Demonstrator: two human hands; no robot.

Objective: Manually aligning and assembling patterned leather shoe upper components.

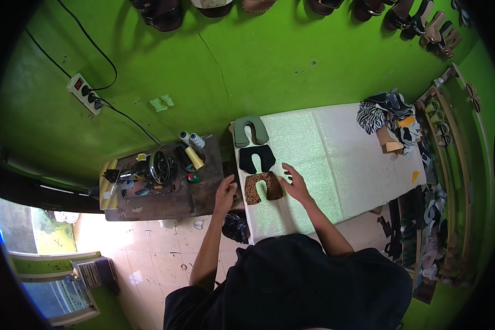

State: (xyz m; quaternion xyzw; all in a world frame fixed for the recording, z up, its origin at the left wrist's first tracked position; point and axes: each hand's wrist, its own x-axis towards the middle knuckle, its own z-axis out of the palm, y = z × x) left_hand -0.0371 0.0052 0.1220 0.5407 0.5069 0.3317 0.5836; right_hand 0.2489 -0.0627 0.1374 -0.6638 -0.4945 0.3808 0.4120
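From the head camera, you stand over a white work table [341, 159] set against a green wall. Three U-shaped cut pieces lie in a column along the table's left edge: a grey-green piece [251, 131] farthest from you, a black piece [257, 158] in the middle, and a leopard-print piece [263, 187] nearest you. They sit close together, each with its opening facing you.

Your right hand [295, 184] rests flat on the table with the fingers spread, its fingertips touching or just beside the right edge of the leopard-print piece; it grips nothing. Your left hand [225, 192] is open too, fingers loosely extended, hovering over the gap between the table's left edge and the dark sewing stand [170, 201]. It holds nothing, and whether it touches the table edge cannot be told.

As a judgement: the three pieces are already laid out in a neat line, so the arranging looks largely done, with the leopard-print piece the one now being squared up. Nothing shows any of them joined or stitched yet.

On the stand sit a black sewing machine [148, 168] and thread spools [192, 140]. A heap of patterned fabric scraps [388, 113] lies at the table's far right corner, well apart from your hands.
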